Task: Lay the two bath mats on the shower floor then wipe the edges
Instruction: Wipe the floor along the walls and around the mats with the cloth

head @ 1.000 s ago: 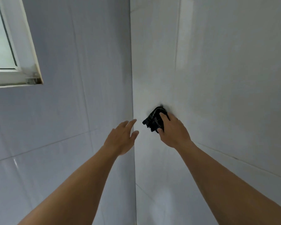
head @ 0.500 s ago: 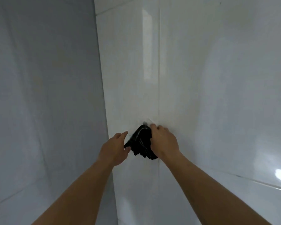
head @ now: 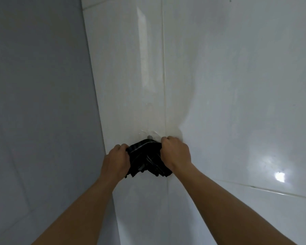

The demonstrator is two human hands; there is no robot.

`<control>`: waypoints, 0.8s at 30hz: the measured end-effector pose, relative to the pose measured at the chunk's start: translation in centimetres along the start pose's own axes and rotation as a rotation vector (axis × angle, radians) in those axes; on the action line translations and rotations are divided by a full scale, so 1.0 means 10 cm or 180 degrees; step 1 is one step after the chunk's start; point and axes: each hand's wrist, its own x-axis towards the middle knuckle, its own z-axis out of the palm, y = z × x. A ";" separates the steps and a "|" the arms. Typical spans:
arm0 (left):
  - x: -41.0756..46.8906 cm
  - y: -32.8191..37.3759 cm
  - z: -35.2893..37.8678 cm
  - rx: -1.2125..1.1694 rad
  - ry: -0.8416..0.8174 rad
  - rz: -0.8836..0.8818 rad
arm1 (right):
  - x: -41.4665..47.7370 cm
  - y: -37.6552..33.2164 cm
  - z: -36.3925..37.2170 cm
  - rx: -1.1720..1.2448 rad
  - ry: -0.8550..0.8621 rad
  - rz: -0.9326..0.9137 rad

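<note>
1. Cloth, black with thin pale stripes, bunched. It is held against the white tiled wall, just right of the corner where that wall meets the grey wall. Its upper edge is pulled taut between the two hands, and its lower folds hang loose in two points.
2. Left hand: fingers curled, gripping the cloth's left end. The back of the hand faces the camera, and the bare forearm reaches up from lower left.
3. Right hand: fingers clenched round the cloth's right end. Whether the knuckles touch the tile cannot be told. The bare forearm reaches up from lower right.
4. Grout line: vertical and pale. It runs down the white wall and passes behind the cloth beside the right hand.
5. Wet smear: glossy, on the tile just above the cloth. A small grey mark within it is too small to identify.
6. Light reflection: a bright patch on the tile right of the right forearm, above a horizontal grout joint.
</note>
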 end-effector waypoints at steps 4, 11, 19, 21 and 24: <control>0.06 -0.04 -0.16 0.0134 0.0358 0.0215 | 0.01 0.03 -0.04 0.0063 0.0125 -0.0044; -0.18 0.01 -0.50 0.0667 0.0387 0.0219 | -0.06 0.05 -0.09 0.0225 0.0143 -0.0330; -1.18 0.01 -0.91 0.0947 0.0401 -0.0551 | -0.42 -0.29 -0.01 0.0452 -0.0275 -0.0881; -1.50 0.07 -1.07 0.1019 0.0307 -0.0859 | -0.56 -0.42 0.00 0.0627 -0.0437 -0.1009; -1.99 0.12 -1.32 0.1194 0.0153 -0.1289 | -0.79 -0.67 0.02 0.0856 -0.0681 -0.1287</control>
